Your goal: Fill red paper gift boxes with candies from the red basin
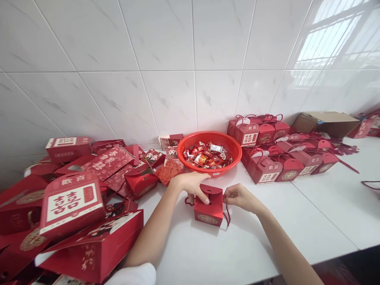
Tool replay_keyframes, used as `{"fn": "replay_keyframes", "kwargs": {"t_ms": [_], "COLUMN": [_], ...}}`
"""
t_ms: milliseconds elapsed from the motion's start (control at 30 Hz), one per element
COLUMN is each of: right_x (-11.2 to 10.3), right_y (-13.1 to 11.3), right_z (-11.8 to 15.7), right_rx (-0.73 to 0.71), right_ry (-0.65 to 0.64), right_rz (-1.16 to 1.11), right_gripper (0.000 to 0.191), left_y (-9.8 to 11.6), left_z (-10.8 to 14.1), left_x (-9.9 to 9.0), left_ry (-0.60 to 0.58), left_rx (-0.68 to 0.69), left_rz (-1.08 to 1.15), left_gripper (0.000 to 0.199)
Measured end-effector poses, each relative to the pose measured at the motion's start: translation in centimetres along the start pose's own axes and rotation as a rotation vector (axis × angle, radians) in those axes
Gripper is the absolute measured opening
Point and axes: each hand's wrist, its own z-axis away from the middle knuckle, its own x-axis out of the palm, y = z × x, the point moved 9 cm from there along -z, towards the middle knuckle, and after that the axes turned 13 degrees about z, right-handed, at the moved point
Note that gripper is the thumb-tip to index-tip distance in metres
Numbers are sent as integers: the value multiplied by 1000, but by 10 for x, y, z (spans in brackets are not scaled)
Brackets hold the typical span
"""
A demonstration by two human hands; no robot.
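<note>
A small red gift box (208,211) with a gold round emblem stands on the white table in front of me. My left hand (192,185) grips it from the left and behind, with the thumb pressed on its folded-in top near the slot. At the box's right side, my right hand (239,197) pinches the dark red cord (228,217), whose loop hangs down beside the box. Another bit of cord (189,202) pokes out on the left. Just behind the box sits a red plastic basket (237,156) holding wrapped candies (204,155).
A jumbled heap of red boxes (71,202) and flat packets (108,164) covers the left side. Closed boxes with cord handles (268,170) stand in rows at the right, near a cardboard box (326,118). A tiled wall (166,91) borders the table (297,225) at the back.
</note>
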Motion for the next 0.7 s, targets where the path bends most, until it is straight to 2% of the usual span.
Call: {"fn": "replay_keyframes", "kwargs": {"t_ms": [67, 133, 233, 300, 433, 567, 700], "right_x": [-7, -17, -33, -42, -56, -64, -59], "right_y": [-6, -11, -20, -26, -38, -54, -76], "right_z": [2, 5, 10, 13, 18, 25, 30], "right_rx": [-11, -31, -82, -123, -174, -173, -184], "right_ry": [19, 60, 130, 165, 238, 315, 349], "right_rz": [-121, -257, -405, -452, -473, -372, -268], "right_gripper": [25, 27, 35, 37, 34, 33, 36], "left_y": [-3, -2, 10, 17, 29, 51, 67], "left_z": [-2, -4, -4, 1, 24, 51, 59], "left_x": [1, 0, -7, -13, -20, -31, -25], "left_ry": [-22, -16, 70, 136, 161, 233, 262], "left_rx": [-22, 3, 111, 172, 273, 475, 580], "left_rz": [-3, -72, -208, -211, 39, 358, 567], "left_gripper": [113, 102, 78, 67, 63, 64, 60]}}
